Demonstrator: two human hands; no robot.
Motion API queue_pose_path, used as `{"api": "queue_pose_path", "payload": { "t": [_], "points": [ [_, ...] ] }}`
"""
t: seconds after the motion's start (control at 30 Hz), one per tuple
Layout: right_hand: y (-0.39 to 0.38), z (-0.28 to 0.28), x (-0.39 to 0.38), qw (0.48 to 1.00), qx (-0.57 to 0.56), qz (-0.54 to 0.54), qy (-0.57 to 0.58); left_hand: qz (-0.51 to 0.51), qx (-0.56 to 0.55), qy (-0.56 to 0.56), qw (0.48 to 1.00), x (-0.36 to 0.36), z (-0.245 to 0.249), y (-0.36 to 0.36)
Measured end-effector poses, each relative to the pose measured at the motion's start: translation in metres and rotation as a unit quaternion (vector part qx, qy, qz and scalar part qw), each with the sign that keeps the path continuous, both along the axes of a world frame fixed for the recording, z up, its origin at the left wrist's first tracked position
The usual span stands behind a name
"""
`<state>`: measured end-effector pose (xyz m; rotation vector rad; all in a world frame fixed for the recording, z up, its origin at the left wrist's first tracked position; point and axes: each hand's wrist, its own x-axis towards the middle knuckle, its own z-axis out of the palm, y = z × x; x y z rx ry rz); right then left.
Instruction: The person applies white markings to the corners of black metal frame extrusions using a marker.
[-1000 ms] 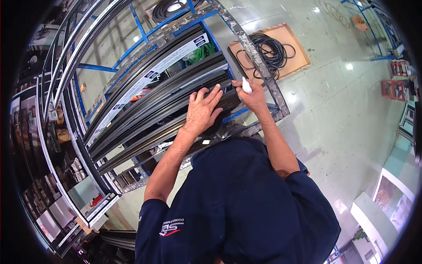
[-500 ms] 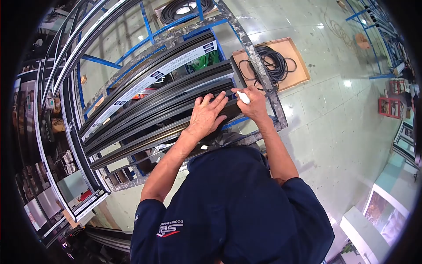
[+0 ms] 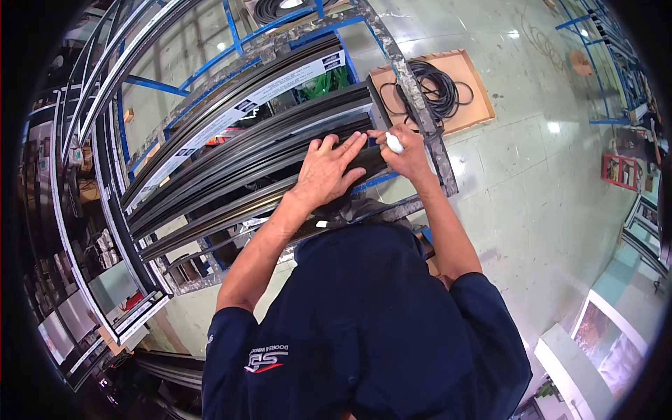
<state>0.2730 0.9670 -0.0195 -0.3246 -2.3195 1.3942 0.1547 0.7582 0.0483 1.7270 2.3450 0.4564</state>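
Note:
Long dark metal profiles [image 3: 245,164] lie side by side across a frame, some with white printed tape. My left hand [image 3: 327,168] rests on the dark profile nearest my body, its fingers spread and pointing toward the profiles' right end. Close to its fingertips, my right hand [image 3: 404,152] is closed around a white marker [image 3: 394,143], at the right end of the same profile. The marker's tip is hidden by the fingers.
A worn metal frame with blue bars [image 3: 448,168] surrounds the profiles. Beyond its right side an open cardboard box [image 3: 479,94] holds coiled black cable [image 3: 437,98]. Tall profiles [image 3: 115,91] stand at the left. A red crate [image 3: 620,172] is far right.
The view has shifted slightly. Both hands remain at the profile's right end, with the right hand still around the marker, now turned a little.

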Motion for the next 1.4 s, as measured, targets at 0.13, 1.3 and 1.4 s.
{"api": "queue_pose_path", "payload": {
  "t": [0.13, 1.3, 1.4],
  "points": [
    [0.013, 0.011, -0.005, 0.998, 0.017, 0.041, -0.042, -0.005, -0.011, -0.016, 1.000, -0.005, 0.002, 0.000],
    [0.015, 0.020, 0.000, 0.997, 0.070, 0.032, -0.010, -0.135, -0.028, 0.043, 0.990, -0.076, -0.016, 0.082],
    [0.016, 0.013, -0.002, 0.996, 0.087, 0.032, 0.015, -0.152, -0.003, 0.017, 0.988, -0.079, -0.019, 0.086]
  ]
}}
